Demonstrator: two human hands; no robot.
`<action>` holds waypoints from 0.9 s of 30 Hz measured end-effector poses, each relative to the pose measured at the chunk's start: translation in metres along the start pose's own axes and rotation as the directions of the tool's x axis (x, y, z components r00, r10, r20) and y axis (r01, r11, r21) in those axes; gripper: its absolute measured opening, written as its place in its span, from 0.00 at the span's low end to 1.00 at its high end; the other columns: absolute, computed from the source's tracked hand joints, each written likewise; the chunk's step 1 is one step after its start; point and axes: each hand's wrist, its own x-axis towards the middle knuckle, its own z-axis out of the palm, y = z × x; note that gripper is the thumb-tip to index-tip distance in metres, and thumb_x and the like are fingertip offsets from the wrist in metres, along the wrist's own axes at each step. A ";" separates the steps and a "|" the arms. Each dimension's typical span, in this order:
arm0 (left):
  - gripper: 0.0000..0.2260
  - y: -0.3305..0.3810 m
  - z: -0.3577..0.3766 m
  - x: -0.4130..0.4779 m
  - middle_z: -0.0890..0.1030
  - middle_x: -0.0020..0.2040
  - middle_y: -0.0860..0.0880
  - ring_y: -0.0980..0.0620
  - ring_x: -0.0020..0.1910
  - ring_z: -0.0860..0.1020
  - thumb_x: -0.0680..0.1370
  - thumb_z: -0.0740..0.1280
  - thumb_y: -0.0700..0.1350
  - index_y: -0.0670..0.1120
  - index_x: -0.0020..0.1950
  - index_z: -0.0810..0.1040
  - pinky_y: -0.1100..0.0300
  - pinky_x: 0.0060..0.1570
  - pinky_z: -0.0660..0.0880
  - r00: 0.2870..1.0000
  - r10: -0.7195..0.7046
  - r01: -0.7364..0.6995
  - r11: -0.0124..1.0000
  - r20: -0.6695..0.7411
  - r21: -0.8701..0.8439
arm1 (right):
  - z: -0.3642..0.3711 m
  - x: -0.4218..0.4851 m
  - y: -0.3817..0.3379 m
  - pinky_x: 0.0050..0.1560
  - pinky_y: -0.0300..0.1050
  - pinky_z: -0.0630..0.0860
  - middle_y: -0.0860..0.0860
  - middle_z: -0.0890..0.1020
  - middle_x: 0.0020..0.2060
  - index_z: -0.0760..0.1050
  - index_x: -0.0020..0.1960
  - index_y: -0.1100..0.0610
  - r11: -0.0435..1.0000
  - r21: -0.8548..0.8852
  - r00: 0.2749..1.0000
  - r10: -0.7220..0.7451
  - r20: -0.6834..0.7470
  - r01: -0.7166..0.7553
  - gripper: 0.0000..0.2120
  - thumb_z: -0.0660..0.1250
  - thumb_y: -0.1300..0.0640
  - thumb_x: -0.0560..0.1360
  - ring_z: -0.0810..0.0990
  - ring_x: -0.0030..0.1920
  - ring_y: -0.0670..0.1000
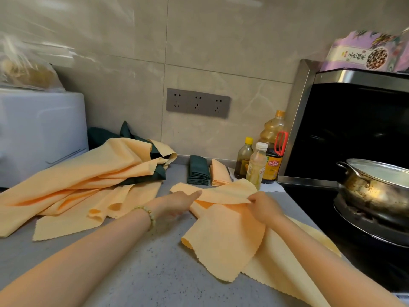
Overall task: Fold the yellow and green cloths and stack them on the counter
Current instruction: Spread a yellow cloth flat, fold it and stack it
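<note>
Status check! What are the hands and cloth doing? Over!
Left grip open, touching scalloped yellow cloth. Right grip pinches its edge. Steel lidded pot close on right.

Grey speckled surface (143,273): loose cloth heap (88,173) at ten o'clock, green stack (198,170) and yellow stack (219,173) at twelve, bottles (256,167) at one.

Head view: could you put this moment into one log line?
step: folding yellow cloth | left hand: straight fingers on cloth | right hand: pinches its edge | done: green stack, yellow stack | waiting: unfolded pile
</note>
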 end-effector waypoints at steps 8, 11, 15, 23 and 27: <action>0.24 0.000 -0.048 -0.024 0.78 0.59 0.42 0.43 0.57 0.78 0.77 0.62 0.61 0.43 0.62 0.73 0.51 0.58 0.74 0.992 0.085 -0.002 0.753 0.094 -0.658 | -0.053 -0.038 -0.109 0.34 0.36 0.68 0.49 0.74 0.32 0.76 0.40 0.55 0.841 0.400 0.835 -0.485 0.260 0.364 0.15 0.59 0.49 0.80 0.72 0.34 0.46; 0.08 -0.004 -0.063 -0.030 0.78 0.46 0.43 0.50 0.42 0.78 0.79 0.63 0.38 0.40 0.57 0.75 0.60 0.35 0.79 0.999 0.019 -0.037 0.770 -0.035 -0.637 | -0.045 -0.045 -0.113 0.48 0.38 0.76 0.51 0.83 0.45 0.80 0.50 0.52 0.746 0.593 0.755 -0.567 0.329 0.302 0.18 0.55 0.45 0.80 0.81 0.45 0.48; 0.09 -0.021 -0.090 -0.031 0.75 0.45 0.44 0.51 0.40 0.77 0.78 0.63 0.35 0.40 0.57 0.70 0.63 0.32 0.77 0.983 -0.119 0.043 0.886 -0.137 -0.462 | -0.020 -0.020 -0.068 0.64 0.46 0.70 0.50 0.78 0.62 0.74 0.65 0.52 0.905 0.271 0.914 -0.378 0.151 0.329 0.18 0.54 0.46 0.81 0.75 0.62 0.50; 0.18 -0.058 -0.105 -0.020 0.74 0.62 0.45 0.47 0.61 0.74 0.79 0.59 0.41 0.43 0.69 0.65 0.56 0.58 0.73 0.826 0.025 0.457 0.555 -0.563 0.695 | 0.035 -0.011 0.028 0.75 0.54 0.44 0.46 0.44 0.77 0.44 0.77 0.43 0.975 -0.141 0.889 -0.094 0.449 0.175 0.28 0.46 0.38 0.80 0.43 0.77 0.53; 0.26 -0.039 -0.064 0.011 0.68 0.70 0.46 0.45 0.68 0.67 0.80 0.60 0.51 0.49 0.76 0.57 0.52 0.65 0.68 0.840 0.387 0.074 0.613 -0.380 0.787 | 0.030 -0.002 0.021 0.74 0.57 0.43 0.48 0.51 0.77 0.50 0.75 0.39 0.968 -0.181 0.939 -0.108 0.328 0.175 0.28 0.51 0.35 0.78 0.47 0.77 0.53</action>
